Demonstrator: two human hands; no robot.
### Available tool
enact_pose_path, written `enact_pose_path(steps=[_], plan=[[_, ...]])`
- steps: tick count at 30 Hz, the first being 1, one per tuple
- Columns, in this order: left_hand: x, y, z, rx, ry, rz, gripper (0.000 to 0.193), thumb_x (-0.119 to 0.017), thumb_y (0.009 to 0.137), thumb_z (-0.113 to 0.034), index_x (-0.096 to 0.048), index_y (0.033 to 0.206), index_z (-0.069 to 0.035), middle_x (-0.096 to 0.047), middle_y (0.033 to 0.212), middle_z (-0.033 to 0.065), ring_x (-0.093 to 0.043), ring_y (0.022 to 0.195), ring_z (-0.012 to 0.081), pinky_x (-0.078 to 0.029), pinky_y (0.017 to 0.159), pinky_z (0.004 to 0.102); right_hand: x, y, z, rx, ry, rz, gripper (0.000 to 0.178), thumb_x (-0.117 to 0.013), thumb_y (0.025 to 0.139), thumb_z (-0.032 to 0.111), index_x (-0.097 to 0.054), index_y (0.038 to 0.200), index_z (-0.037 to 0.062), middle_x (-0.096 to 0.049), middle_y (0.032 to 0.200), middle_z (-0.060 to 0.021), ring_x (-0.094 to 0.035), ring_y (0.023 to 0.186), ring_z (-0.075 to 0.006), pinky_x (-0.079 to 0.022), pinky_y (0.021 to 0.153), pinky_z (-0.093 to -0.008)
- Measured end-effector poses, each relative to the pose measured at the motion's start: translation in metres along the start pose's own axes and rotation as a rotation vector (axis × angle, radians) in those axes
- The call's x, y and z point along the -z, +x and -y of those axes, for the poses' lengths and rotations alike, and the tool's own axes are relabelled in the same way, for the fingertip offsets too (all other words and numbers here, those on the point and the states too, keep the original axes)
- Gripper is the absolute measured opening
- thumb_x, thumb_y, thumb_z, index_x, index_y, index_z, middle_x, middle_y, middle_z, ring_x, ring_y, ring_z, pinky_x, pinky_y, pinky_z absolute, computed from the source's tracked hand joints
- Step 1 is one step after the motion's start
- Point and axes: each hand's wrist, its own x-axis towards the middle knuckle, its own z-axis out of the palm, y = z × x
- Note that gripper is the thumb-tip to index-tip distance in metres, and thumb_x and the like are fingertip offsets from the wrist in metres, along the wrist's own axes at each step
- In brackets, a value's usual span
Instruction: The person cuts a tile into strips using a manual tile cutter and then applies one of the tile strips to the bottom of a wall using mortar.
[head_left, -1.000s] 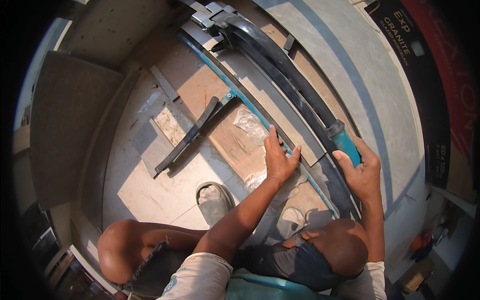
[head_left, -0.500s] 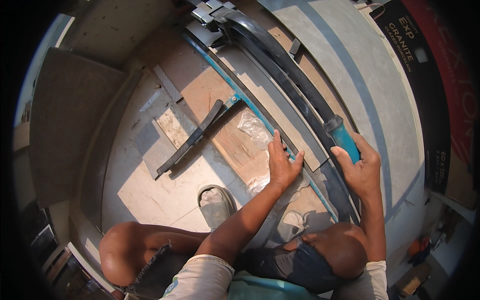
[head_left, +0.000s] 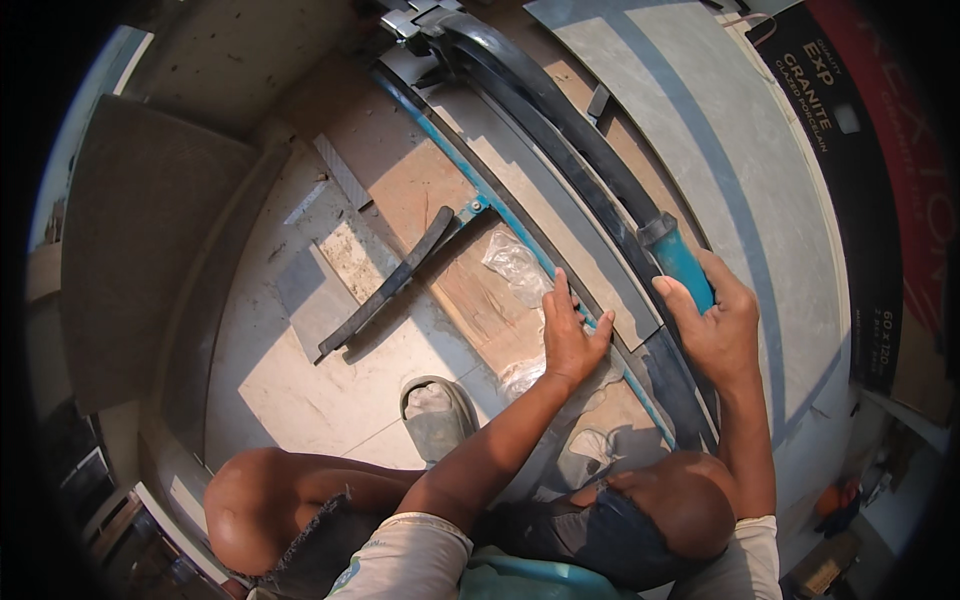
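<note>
A long manual tile cutter with black rails lies diagonally before me. My right hand is closed round its teal handle. Under the rails lies a narrow beige tile strip, with a dark joint or cut line across it near my right wrist. My left hand rests on the cutter's blue near edge, thumb and fingers apart, holding nothing. From that edge a black support arm swings out to the left.
Beyond the cutter lies a large grey tile, with a black and red carton at the right. Crumpled clear plastic and cardboard lie below the blue edge. My slippered foot stands on the pale floor. A brown panel leans at left.
The handle and my right hand have shifted slightly away from me and to the left along the rails. My left hand stays on the blue edge. The whole view has moved a little.
</note>
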Motion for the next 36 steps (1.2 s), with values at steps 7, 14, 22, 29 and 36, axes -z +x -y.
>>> enact_pose_path(steps=[7,14,22,29,36], plan=[[0.001,-0.001,0.0,0.005,0.004,0.005,0.095,-0.077,0.074,-0.013,-0.019,0.148,0.004,-0.043,0.107,0.0165,-0.052,0.092,0.0262,-0.052,0.074,0.0319,-0.006,0.007,0.004,-0.005,-0.003,0.0,0.025,-0.076,0.081,0.021,-0.063,0.09,0.0007,-0.061,0.066,-0.0136,-0.059,0.055,-0.0221,-0.045,0.052,-0.0335],[-0.003,-0.002,0.007,-0.048,-0.009,-0.042,0.098,-0.08,0.073,-0.017,-0.02,0.147,0.005,-0.041,0.101,0.012,-0.046,0.079,0.0187,-0.048,0.07,0.0298,-0.008,0.014,0.011,0.012,-0.027,0.013,0.026,-0.075,0.082,0.022,-0.064,0.09,0.0007,-0.061,0.065,-0.0129,-0.059,0.053,-0.0206,-0.044,0.05,-0.0329],[-0.001,-0.002,0.005,-0.055,-0.003,-0.045,0.098,-0.079,0.073,-0.017,-0.02,0.148,0.004,-0.041,0.1,0.0121,-0.046,0.079,0.0188,-0.048,0.069,0.0302,-0.016,0.023,0.019,0.009,-0.028,-0.008,0.027,-0.075,0.083,0.025,-0.064,0.091,0.0014,-0.061,0.064,-0.0131,-0.059,0.052,-0.021,-0.045,0.051,-0.0331],[-0.002,-0.003,0.006,-0.059,-0.022,-0.042,0.098,-0.079,0.073,-0.016,-0.02,0.148,0.004,-0.041,0.1,0.012,-0.046,0.079,0.0189,-0.048,0.069,0.0303,-0.021,0.033,0.026,0.039,-0.041,-0.014,0.029,-0.075,0.083,0.027,-0.064,0.09,0.0008,-0.061,0.064,-0.0151,-0.061,0.053,-0.0237,-0.046,0.051,-0.0341],[0.004,-0.003,0.0,-0.009,-0.002,0.018,0.096,-0.076,0.076,-0.012,-0.016,0.15,0.001,-0.043,0.109,0.0179,-0.053,0.094,0.0276,-0.054,0.075,0.033,-0.024,0.039,0.031,0.04,-0.057,-0.016,0.031,-0.074,0.083,0.028,-0.064,0.091,0.0003,-0.061,0.064,-0.015,-0.062,0.054,-0.024,-0.047,0.052,-0.0343]])
